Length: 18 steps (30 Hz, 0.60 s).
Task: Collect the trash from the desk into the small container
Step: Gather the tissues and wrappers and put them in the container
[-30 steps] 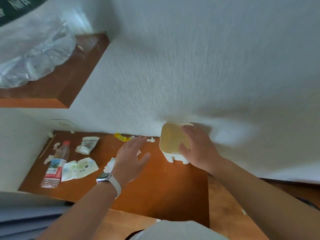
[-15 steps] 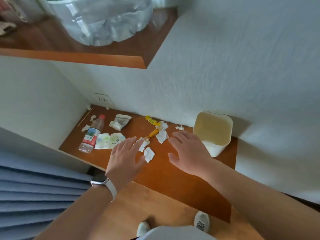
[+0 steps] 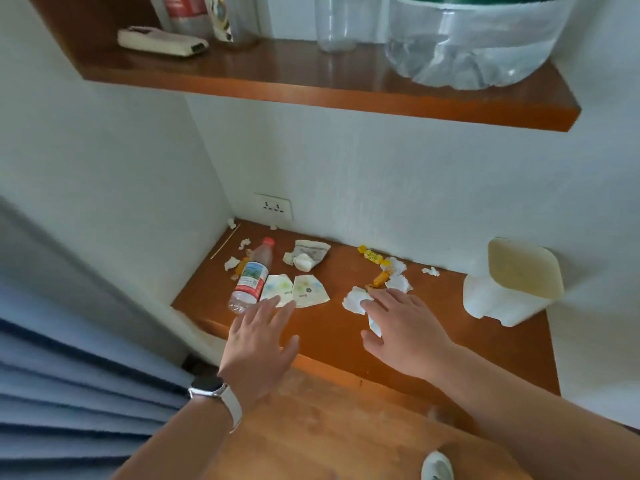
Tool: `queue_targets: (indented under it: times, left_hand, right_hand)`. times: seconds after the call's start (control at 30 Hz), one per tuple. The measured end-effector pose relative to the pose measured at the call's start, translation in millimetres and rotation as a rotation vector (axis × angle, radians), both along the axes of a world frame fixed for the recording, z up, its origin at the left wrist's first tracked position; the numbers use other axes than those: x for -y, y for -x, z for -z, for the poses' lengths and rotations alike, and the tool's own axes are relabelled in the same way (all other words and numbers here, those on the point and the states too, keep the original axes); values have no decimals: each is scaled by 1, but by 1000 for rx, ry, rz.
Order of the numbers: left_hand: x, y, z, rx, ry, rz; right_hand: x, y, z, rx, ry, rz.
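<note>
A small white container point(image 3: 512, 284) with a cream inside stands at the desk's right end by the wall. Trash is strewn over the brown desk point(image 3: 433, 336): a plastic bottle point(image 3: 252, 275) lying on its side, two printed wrappers point(image 3: 298, 289), a crumpled packet point(image 3: 306, 256), yellow candy wrappers point(image 3: 372, 255) and torn white paper scraps point(image 3: 356, 299). My left hand point(image 3: 258, 341), fingers spread, hovers just in front of the bottle and wrappers. My right hand point(image 3: 401, 327), flat and open, lies on the white scraps; one scrap shows under its palm.
A wooden shelf point(image 3: 311, 81) overhangs the desk with a big clear water jug point(image 3: 474, 39), bottles and a remote. A wall socket point(image 3: 273, 206) sits at the back. A thin stick point(image 3: 225, 241) lies by the left wall. Blue curtain point(image 3: 69, 393) hangs at the left.
The view has tilted up and left. My right hand left the container and moved left onto the white scraps. My left hand moved left toward the bottle and wrappers.
</note>
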State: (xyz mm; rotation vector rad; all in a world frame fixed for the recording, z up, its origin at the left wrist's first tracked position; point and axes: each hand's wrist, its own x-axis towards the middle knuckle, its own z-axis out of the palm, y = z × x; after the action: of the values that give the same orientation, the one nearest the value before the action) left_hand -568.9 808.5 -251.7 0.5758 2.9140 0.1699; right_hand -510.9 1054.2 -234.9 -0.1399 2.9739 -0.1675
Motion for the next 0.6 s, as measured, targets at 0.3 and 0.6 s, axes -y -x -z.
queue_targets:
  times: [0.3, 0.6]
  left_hand:
    - [35, 31, 19, -5, -90, 129]
    - [19, 73, 51, 41, -112, 83]
  right_hand:
    - [42, -9, 1, 82, -62, 132]
    - [20, 22, 39, 138, 43, 198]
